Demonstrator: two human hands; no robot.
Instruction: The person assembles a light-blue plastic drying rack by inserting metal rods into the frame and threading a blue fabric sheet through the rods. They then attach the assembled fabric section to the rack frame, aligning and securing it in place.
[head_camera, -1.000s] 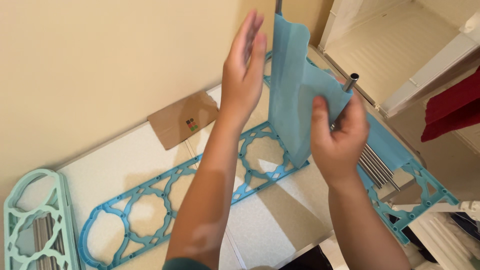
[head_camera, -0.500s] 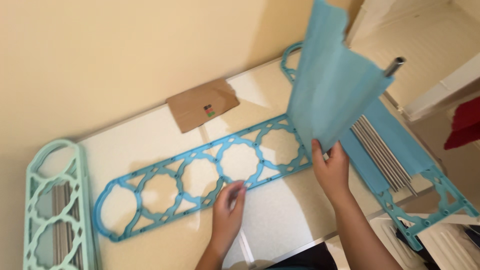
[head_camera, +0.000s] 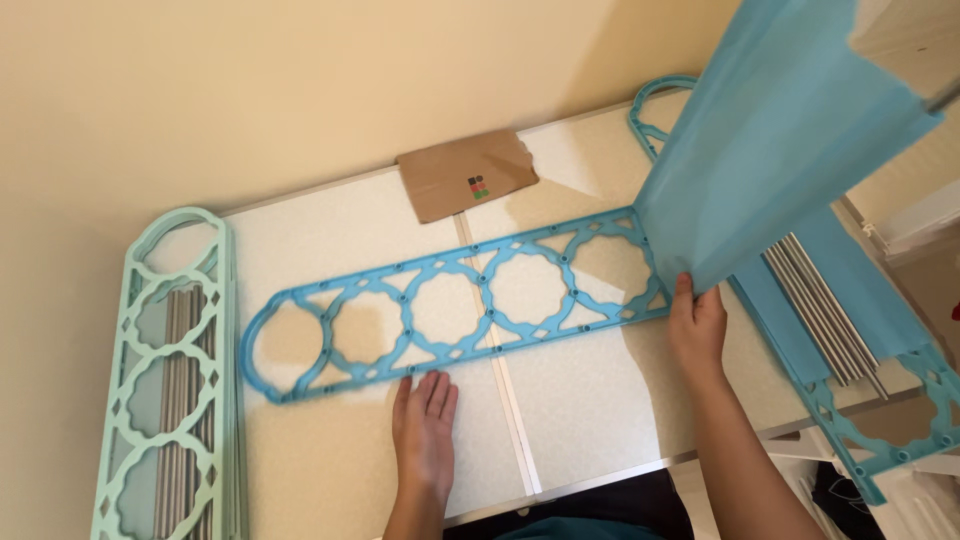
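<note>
A long blue plastic frame (head_camera: 440, 310) with round cut-outs lies flat on the white surface (head_camera: 570, 390). My left hand (head_camera: 424, 425) rests flat on the surface, fingers together, fingertips touching the frame's near edge. My right hand (head_camera: 697, 325) grips the lower corner of a blue fabric sheet (head_camera: 770, 140) that rises up to the right, held on a metal rod at the top right edge. The sheet hides the frame's right end.
A mint-green frame (head_camera: 165, 380) with grey metal rods under it lies at the left. A torn piece of brown cardboard (head_camera: 465, 178) sits by the beige wall. Another blue frame (head_camera: 880, 430), blue fabric and a bundle of metal rods (head_camera: 825, 300) lie at the right.
My left hand came down from beside the raised fabric and now lies flat at the blue frame's near edge. The view shifted left, and the fabric moved up and right.
</note>
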